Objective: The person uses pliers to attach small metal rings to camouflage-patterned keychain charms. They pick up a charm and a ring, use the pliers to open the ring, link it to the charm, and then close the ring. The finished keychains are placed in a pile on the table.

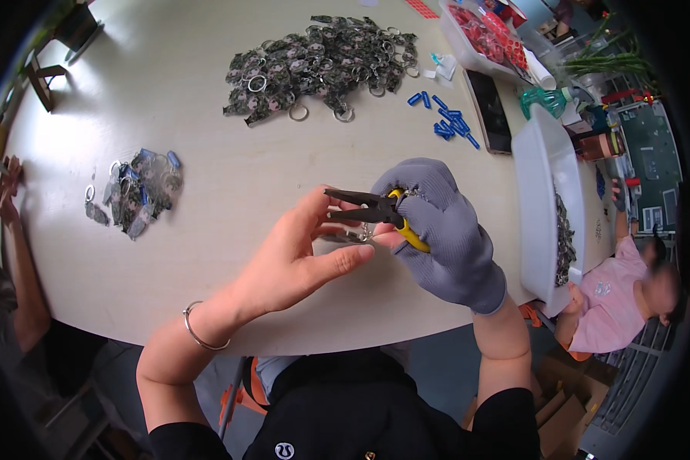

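In my right hand (451,230), which wears a grey knit glove, is a pair of pliers (382,209) with yellow handles and dark jaws spread apart, pointing left. My bare left hand (287,261), with a bangle on the wrist, pinches a key ring with a short metal chain (366,232) just below the jaws; the fingers partly hide it. Beyond both hands lies a large pile of dark printed keychains (322,69) with metal rings. To the left, a smaller pile of keychains (142,188) includes blue pieces. Loose blue cylinders (454,123) are scattered beyond my right hand.
A phone (488,111) lies beside a long white bin (527,192) holding more keychains. Behind stand a clear tub (468,42) of red items and a green bottle (543,100). A person in pink (617,295) is at right; another's forearm (24,268) is at left.
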Demonstrator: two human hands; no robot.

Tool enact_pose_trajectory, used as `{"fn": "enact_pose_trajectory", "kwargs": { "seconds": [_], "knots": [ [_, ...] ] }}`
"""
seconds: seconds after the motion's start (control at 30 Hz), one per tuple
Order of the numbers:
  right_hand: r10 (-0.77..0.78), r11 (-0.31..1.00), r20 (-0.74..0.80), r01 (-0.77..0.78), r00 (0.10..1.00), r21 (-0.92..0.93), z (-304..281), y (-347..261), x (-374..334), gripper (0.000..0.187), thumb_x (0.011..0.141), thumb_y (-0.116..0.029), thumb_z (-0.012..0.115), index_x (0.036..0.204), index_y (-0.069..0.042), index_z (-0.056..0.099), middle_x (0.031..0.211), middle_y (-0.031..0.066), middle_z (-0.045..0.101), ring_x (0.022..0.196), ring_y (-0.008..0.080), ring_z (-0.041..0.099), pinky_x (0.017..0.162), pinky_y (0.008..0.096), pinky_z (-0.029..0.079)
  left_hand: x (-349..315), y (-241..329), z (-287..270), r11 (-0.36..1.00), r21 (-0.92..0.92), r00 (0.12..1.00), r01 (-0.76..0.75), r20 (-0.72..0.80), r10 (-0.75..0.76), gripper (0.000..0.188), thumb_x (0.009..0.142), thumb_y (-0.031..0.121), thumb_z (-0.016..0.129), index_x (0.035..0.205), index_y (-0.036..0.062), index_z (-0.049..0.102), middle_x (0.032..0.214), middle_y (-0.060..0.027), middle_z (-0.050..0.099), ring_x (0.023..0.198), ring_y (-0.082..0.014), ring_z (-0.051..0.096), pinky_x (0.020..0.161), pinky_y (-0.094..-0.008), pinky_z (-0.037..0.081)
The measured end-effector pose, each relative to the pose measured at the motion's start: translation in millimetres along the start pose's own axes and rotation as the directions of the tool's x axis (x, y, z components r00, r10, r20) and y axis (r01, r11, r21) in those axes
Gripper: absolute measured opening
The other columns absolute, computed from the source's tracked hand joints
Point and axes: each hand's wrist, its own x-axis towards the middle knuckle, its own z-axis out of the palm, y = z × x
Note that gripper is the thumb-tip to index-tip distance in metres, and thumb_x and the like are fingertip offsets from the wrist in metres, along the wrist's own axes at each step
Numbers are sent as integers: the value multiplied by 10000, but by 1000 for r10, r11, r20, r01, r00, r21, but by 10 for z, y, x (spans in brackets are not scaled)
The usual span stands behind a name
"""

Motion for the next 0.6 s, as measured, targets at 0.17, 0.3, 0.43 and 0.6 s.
{"fn": "enact_pose_trajectory", "kwargs": {
  "seconds": [0.17,0.3,0.43,0.6],
  "knots": [
    [131,983,-70,-121,989,139,95,-29,-94,138,751,-12,711,839,-15,605,1024,136,560,946,309,533,815,403,443,16,-54,-14,985,70,981,-155,125,145,236,931,164,657,1064,-21,595,1061,-82,648,1095,-143,573,995,-326,435],
    [160,976,-95,-144,982,162,156,-31,-143,117,763,-5,700,833,-10,607,1022,136,557,941,302,536,800,384,450,-52,-58,41,997,-74,995,-22,97,29,161,960,126,607,1035,-17,602,992,-79,661,981,-139,625,906,-296,484],
    [205,965,-133,-177,970,193,224,-52,-204,107,774,-5,693,837,-8,607,1022,134,557,946,299,546,781,384,462,-64,-60,24,999,-16,996,-29,84,30,142,964,122,598,987,-17,611,877,-57,653,785,-110,648,710,-249,530],
    [252,937,-110,-214,961,275,253,22,-252,119,772,-13,704,835,-7,604,1020,136,559,950,301,562,768,382,479,-23,-17,-14,998,3,991,71,114,-70,142,968,140,597,941,2,614,801,-30,629,662,-81,612,540,-217,488]
  ]
}}
